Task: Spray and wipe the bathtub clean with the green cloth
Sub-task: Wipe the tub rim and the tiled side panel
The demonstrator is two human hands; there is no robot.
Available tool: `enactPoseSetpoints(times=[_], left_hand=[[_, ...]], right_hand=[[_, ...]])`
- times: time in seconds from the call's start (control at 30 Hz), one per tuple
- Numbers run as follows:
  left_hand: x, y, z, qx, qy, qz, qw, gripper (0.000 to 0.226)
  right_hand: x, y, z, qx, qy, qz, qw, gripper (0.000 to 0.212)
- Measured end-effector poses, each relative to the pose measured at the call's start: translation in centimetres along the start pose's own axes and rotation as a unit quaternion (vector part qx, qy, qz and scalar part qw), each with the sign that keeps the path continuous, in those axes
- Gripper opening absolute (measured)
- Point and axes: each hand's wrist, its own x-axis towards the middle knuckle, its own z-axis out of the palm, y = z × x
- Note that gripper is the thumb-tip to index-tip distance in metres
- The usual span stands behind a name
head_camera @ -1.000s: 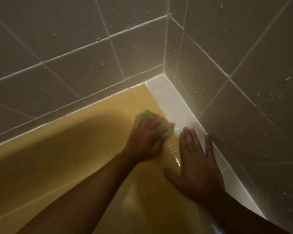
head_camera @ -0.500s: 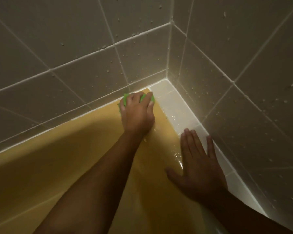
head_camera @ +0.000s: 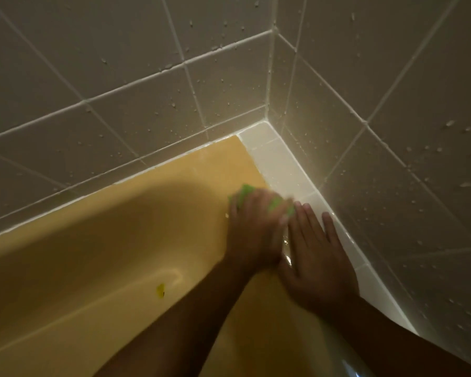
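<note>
The yellow bathtub [head_camera: 114,240] fills the lower left, meeting the tiled corner at the top right. My left hand [head_camera: 256,229] holds the bunched green cloth [head_camera: 245,193] against the tub's rim near the corner; the hand is motion-blurred and covers most of the cloth. My right hand [head_camera: 318,257] lies flat with straight fingers on the wet rim, right beside the left hand, its fingertips reaching the white ledge. No spray bottle is in view.
A narrow white tile ledge [head_camera: 279,161] runs along the right side of the tub. Grey tiled walls [head_camera: 136,77] speckled with droplets meet in a corner at the top right. A small dark-yellow spot [head_camera: 160,290] sits on the tub's inner slope.
My left hand has dragged the cloth back from the far corner along the rim toward my right hand. The right hand has stayed flat in place.
</note>
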Motion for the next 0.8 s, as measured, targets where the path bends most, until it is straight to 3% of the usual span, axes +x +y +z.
enactPoseSetpoints(times=[0.1,0.13,0.2,0.27,0.3,0.4,0.47,0.53,0.6,0.63,0.73,0.8], left_hand=[[-1.4,-2.2,-0.6,-0.028,-0.036,0.104,0.994,0.042],[0.0,-3.4,-0.7,-0.014,-0.031,0.080,0.996,0.042],[2.8,-4.5,-0.7,-0.003,0.019,-0.043,0.999,0.040],[2.1,-1.9,0.2,-0.003,0.060,-0.151,0.987,0.041],[0.4,0.3,0.7,0.001,0.051,-0.130,0.990,0.042],[-5.4,1.7,0.7,-0.044,-0.034,0.102,0.993,0.042],[-3.7,-2.6,0.3,-0.034,-0.028,0.143,0.989,0.043],[-0.3,-5.6,0.2,-0.030,0.015,-0.009,0.999,0.043],[1.1,-4.3,0.9,-0.036,0.070,-0.178,0.981,0.044],[0.6,-2.4,1.5,-0.019,0.079,-0.184,0.980,0.045],[-3.2,0.2,1.6,-0.079,0.031,-0.001,0.996,0.043],[-3.9,-1.3,0.9,-0.148,0.050,0.012,0.988,0.041]], right_hand=[[-3.4,0.8,0.2,0.002,0.003,-0.039,0.999,0.073],[-4.5,1.0,0.3,-0.007,-0.005,-0.049,0.999,0.073],[-5.8,1.3,0.3,-0.019,-0.018,-0.042,0.999,0.077],[-5.8,1.2,0.2,-0.025,-0.021,-0.025,0.999,0.084],[-5.7,1.0,0.2,-0.024,-0.018,-0.022,0.999,0.087],[-5.5,0.8,0.3,-0.010,-0.003,-0.013,1.000,0.096],[-5.4,0.7,0.3,-0.027,-0.008,0.000,1.000,0.105],[-5.0,0.3,0.3,-0.044,-0.022,0.017,0.999,0.111],[-4.1,-0.3,0.4,-0.049,-0.031,0.033,0.998,0.114],[-3.5,-0.6,0.4,-0.052,-0.036,0.035,0.997,0.114],[-1.5,-1.3,0.4,-0.056,-0.037,0.016,0.998,0.112],[-0.7,-1.4,0.4,-0.056,-0.037,0.007,0.998,0.110]])
